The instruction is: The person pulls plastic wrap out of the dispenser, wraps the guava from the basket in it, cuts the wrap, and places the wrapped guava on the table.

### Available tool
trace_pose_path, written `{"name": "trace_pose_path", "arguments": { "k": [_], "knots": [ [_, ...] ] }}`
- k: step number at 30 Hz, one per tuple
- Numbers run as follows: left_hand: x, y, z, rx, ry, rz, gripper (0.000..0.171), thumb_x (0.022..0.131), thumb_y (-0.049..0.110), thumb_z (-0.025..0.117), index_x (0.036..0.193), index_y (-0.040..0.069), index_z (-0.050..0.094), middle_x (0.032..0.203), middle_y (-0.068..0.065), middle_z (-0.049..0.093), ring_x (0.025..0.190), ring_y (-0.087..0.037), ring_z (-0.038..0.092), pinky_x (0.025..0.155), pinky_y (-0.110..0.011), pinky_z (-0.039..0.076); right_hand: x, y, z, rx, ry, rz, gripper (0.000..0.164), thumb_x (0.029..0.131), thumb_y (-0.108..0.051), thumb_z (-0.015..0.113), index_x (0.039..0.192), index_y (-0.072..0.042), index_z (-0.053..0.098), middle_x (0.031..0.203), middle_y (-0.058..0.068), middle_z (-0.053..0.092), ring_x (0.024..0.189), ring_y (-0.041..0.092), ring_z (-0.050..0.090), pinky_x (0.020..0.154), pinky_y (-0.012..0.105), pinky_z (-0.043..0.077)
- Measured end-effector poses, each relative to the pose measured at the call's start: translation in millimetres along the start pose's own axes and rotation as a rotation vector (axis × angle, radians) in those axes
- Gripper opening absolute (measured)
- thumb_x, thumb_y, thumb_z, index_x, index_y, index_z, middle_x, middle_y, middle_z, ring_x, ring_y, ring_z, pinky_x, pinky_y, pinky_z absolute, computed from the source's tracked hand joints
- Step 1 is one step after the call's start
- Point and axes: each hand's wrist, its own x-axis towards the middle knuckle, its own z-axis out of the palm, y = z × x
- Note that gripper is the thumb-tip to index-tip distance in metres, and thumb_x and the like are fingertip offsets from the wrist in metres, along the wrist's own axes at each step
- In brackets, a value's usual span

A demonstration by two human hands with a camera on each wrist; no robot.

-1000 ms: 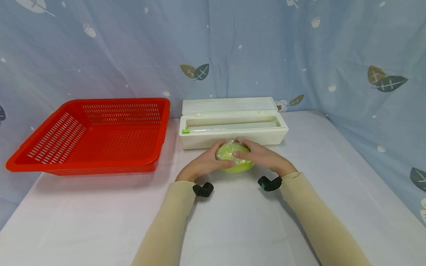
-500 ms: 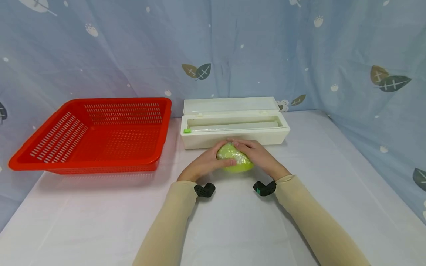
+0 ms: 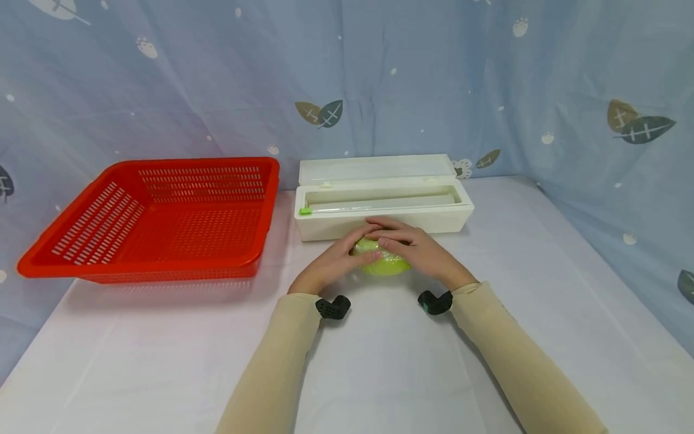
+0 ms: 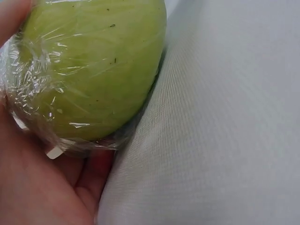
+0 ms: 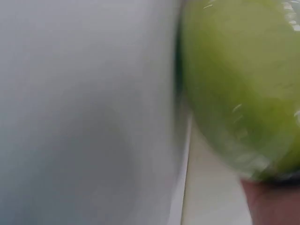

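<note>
A round, smooth, pale green fruit (image 3: 386,266) sits on the white cloth, wrapped in clear cling film; its exact kind does not show. My left hand (image 3: 335,260) curves round its left side, thumb across the near face. In the left wrist view the film on the fruit (image 4: 93,70) bunches into shiny creases by the palm. From the right, my right hand (image 3: 423,252) holds the fruit, its fingers over the top and meeting the left fingertips. The right wrist view has the fruit (image 5: 234,84) close up and blurred, low against the cloth.
Right behind the hands stands a white cling film box (image 3: 379,225), lid raised, with a roll (image 3: 385,203) inside and a green slider (image 3: 305,211) at its left end. A red plastic basket (image 3: 162,268) is on the left. A patterned blue curtain (image 3: 217,72) hangs behind.
My right hand has shifted up over the fruit's top, its thumb lifting off the near face toward the top. The left hand keeps its hold, and the fruit stays in about the same place.
</note>
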Motion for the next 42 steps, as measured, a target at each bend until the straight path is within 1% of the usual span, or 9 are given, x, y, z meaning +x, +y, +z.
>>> {"name": "trace_pose_path", "arguments": {
  "k": [6,14,17,21,24,28,31,35,42],
  "knots": [
    [2.6,-1.2,-0.6,0.011,-0.005,0.022,0.05,0.086,0.044,0.053,0.133,0.044,0.033,0.137,0.019,0.027,0.124,-0.009,0.027,0.1,-0.043,0.024,-1,-16,-2,0.118,0.031,-0.03,0.026,0.093,-0.019,0.048,0.112,-0.008,0.063,0.134,0.004,0.042,0.125,0.015,0.034,0.099,0.038,0.03],
    [7.5,-6.4,-1.0,-0.021,-0.039,0.072,0.055,0.086,0.041,0.054,0.136,0.039,0.03,0.138,0.019,0.027,0.124,-0.007,0.027,0.1,-0.041,0.023,-7,-31,-9,0.123,0.129,0.09,0.035,0.097,-0.021,0.038,0.126,-0.004,0.05,0.126,0.008,0.05,0.121,0.017,0.04,0.1,0.035,0.028],
    [8.0,-7.3,-1.7,-0.035,-0.049,0.053,0.061,0.085,0.042,0.055,0.138,0.041,0.025,0.139,0.019,0.023,0.125,-0.009,0.026,0.1,-0.043,0.022,-7,-32,-11,0.121,0.088,0.101,0.037,0.097,-0.022,0.038,0.128,-0.005,0.046,0.129,0.008,0.047,0.122,0.017,0.038,0.101,0.036,0.027],
    [8.2,-7.3,-2.5,-0.042,-0.049,0.022,0.072,0.083,0.045,0.058,0.139,0.042,0.015,0.141,0.02,0.018,0.127,-0.011,0.022,0.101,-0.045,0.021,-6,-31,-12,0.079,-0.014,0.112,0.043,0.094,-0.024,0.045,0.134,-0.01,0.038,0.135,0.003,0.04,0.125,0.015,0.033,0.102,0.039,0.024],
    [8.3,-6.6,-2.8,-0.049,-0.055,0.02,0.074,0.081,0.045,0.06,0.14,0.041,0.016,0.142,0.017,0.019,0.127,-0.012,0.023,0.1,-0.046,0.022,-5,-25,-11,-0.003,-0.061,0.155,0.057,0.088,-0.032,0.054,0.138,-0.017,0.032,0.139,-0.001,0.034,0.126,0.016,0.031,0.101,0.042,0.024],
    [8.2,-5.9,-2.5,-0.039,-0.061,0.026,0.07,0.079,0.046,0.062,0.137,0.042,0.023,0.138,0.016,0.027,0.123,-0.01,0.028,0.099,-0.045,0.023,-4,-5,-10,-0.135,-0.076,0.2,0.074,0.079,-0.048,0.061,0.14,-0.026,0.025,0.141,-0.005,0.028,0.125,0.018,0.03,0.1,0.045,0.026],
    [9.7,-7.3,-2.1,0.0,-0.056,0.044,0.065,0.081,0.046,0.059,0.137,0.04,0.025,0.135,0.015,0.03,0.121,-0.01,0.031,0.099,-0.042,0.025,-3,5,-11,-0.193,-0.097,0.184,0.08,0.075,-0.053,0.062,0.141,-0.028,0.024,0.14,-0.005,0.029,0.122,0.018,0.034,0.097,0.045,0.029],
    [11.6,-9.6,-1.7,0.016,-0.05,0.05,0.06,0.086,0.044,0.053,0.138,0.037,0.024,0.137,0.012,0.029,0.122,-0.011,0.031,0.1,-0.041,0.024,-2,6,-12,-0.232,-0.131,0.14,0.082,0.074,-0.053,0.063,0.141,-0.03,0.022,0.139,-0.007,0.03,0.118,0.015,0.037,0.095,0.042,0.032],
    [11.5,-11.3,-1.5,-0.007,-0.043,0.029,0.06,0.086,0.046,0.052,0.138,0.037,0.024,0.135,0.011,0.032,0.12,-0.011,0.032,0.1,-0.041,0.025,-1,4,-15,-0.238,-0.173,-0.007,0.065,0.082,-0.045,0.058,0.139,-0.033,0.028,0.139,-0.011,0.03,0.124,0.012,0.03,0.099,0.043,0.026]
  ]
}}
